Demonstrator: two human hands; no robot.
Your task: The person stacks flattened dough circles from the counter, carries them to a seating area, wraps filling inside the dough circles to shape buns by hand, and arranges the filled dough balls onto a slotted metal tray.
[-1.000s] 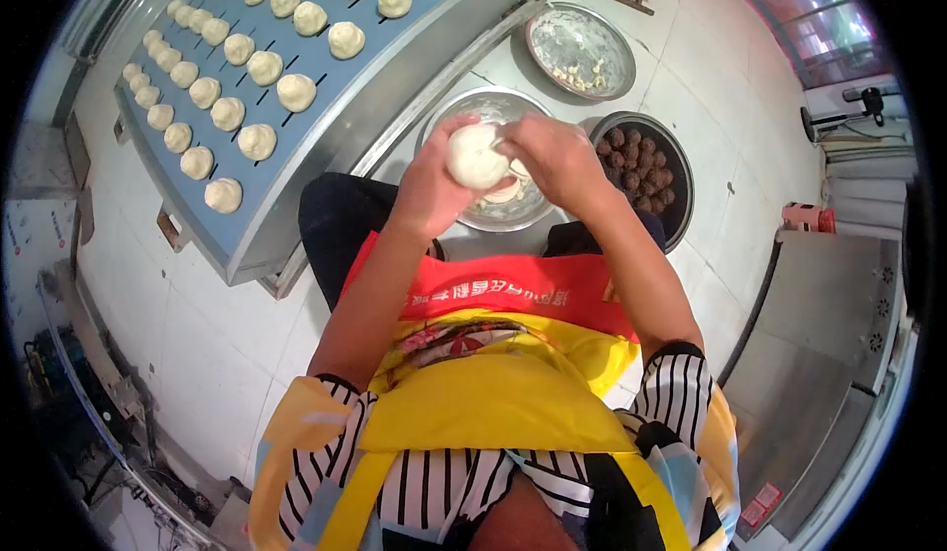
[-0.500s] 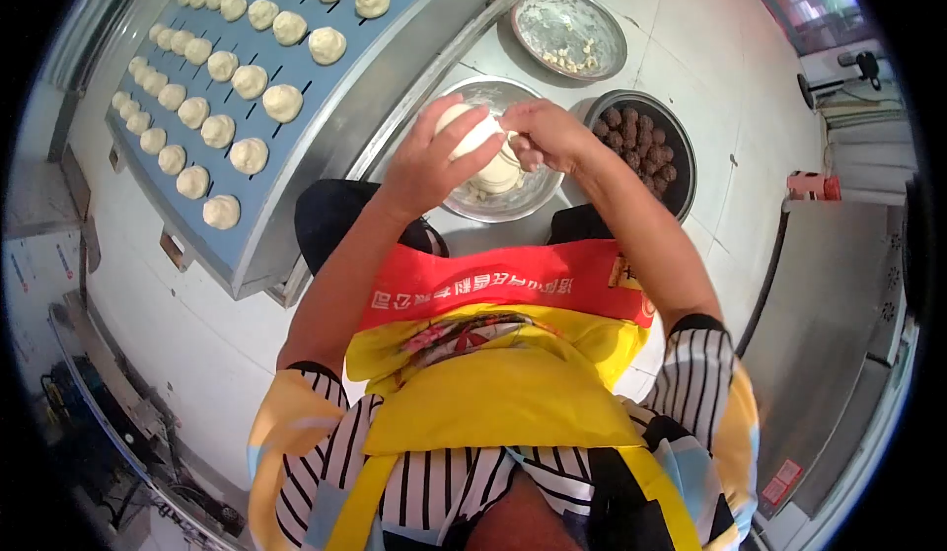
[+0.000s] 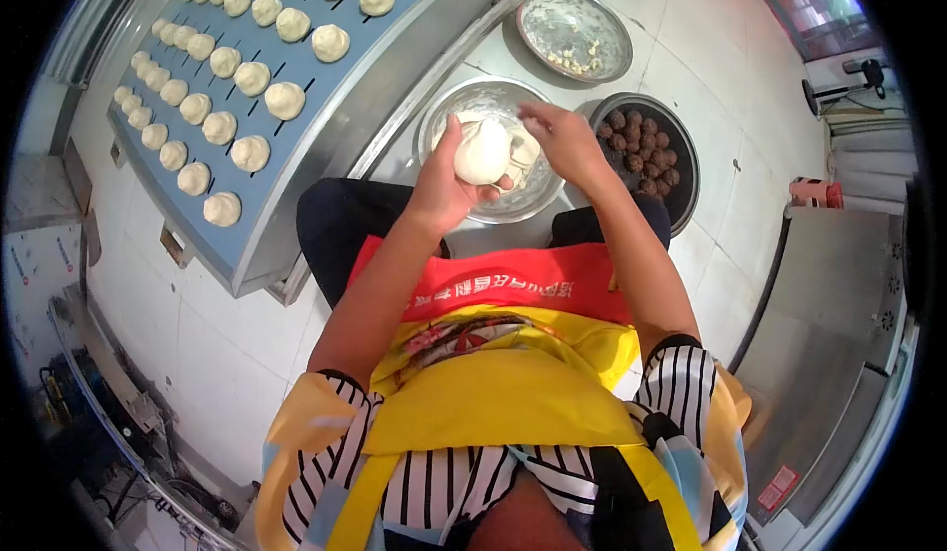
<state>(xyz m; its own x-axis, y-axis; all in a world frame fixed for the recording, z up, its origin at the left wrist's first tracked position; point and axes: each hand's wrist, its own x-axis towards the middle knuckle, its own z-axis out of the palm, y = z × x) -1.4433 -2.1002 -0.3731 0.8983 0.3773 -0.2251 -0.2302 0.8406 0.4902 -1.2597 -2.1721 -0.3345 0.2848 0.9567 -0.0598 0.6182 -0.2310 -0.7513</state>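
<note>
In the head view, my left hand (image 3: 444, 181) cups a smooth white dough ball (image 3: 482, 152), its fingers wrapped beneath and the thumb along the left side. The ball is over a metal bowl (image 3: 434, 117) on the floor between my legs. More pale dough (image 3: 525, 156) lies in the bowl, partly covered by the ball. My right hand (image 3: 567, 146) is over the bowl's right side, apart from the ball, with its fingers stretched to the left and slightly blurred. Nothing shows in it.
Rows of dough buns (image 3: 251, 153) sit on the slotted blue conveyor (image 3: 232, 245) to the left. A dark pan (image 3: 692, 156) of brown filling balls (image 3: 646, 146) stands right of the bowl. Behind is a floury metal basin (image 3: 575, 28) with dough scraps. A steel cabinet (image 3: 819, 324) stands at right.
My right hand has come off the dough and moved right. My left hand has turned palm up under the ball and moved slightly right and down, exposing more of the bowl.
</note>
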